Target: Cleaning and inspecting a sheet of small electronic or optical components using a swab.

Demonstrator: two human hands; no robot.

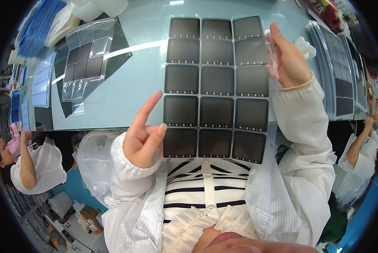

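A clear plastic pocket sheet filled with dark square pieces is held up in front of my chest, its pockets in three columns and several rows. My left hand pinches its lower left edge, the thumb at the border and the index finger stretched out along the side. At the upper right edge, my right hand grips the clear margin; some of its fingertips are blurred or behind the plastic. Small pale marks run along the bottom of each dark square.
Another pocket sheet, partly filled, lies on the glassy table at the left over a dark sheet. Blue sheets are stacked at the far left. More filled sheets pile up at the right. Two people sit nearby, left and right.
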